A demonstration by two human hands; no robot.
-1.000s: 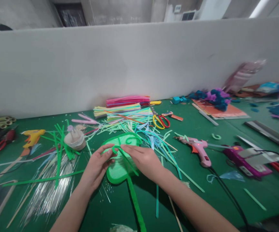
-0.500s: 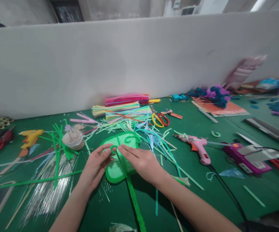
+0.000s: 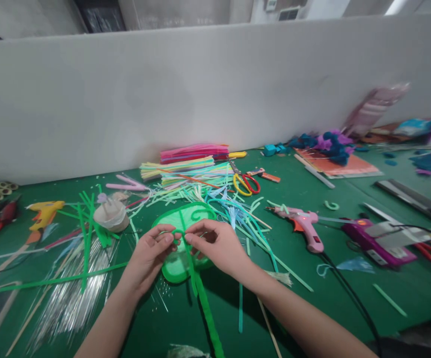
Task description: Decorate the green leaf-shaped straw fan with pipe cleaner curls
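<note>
Between my two hands is a green pipe cleaner (image 3: 191, 266), bent at its top and hanging down toward me. My left hand (image 3: 148, 258) pinches the bent end between thumb and fingertips. Close beside it, the thumb and fingers of my right hand (image 3: 220, 247) are closed on the same pipe cleaner. Below both hands lies a flat green leaf shape (image 3: 168, 216) with a fuzzy darker rim and a curl at its upper right. Its thick wrapped green stem (image 3: 208, 318) runs toward the table's front edge. My fingers cover the leaf's middle.
Pipe cleaner bundles (image 3: 195, 153) and scissors (image 3: 247, 183) lie behind the leaf. A pink glue gun (image 3: 306, 223) is at right, near a purple power strip (image 3: 379, 243). A yellow glue gun (image 3: 45, 214), a whitish cup (image 3: 111, 216) and clear sticks (image 3: 75, 288) lie left.
The pipe cleaner's small curl has opened into a wider bend, and its tail now hangs lower over the stem. My right hand's fingers have curled from stretched to pinching.
</note>
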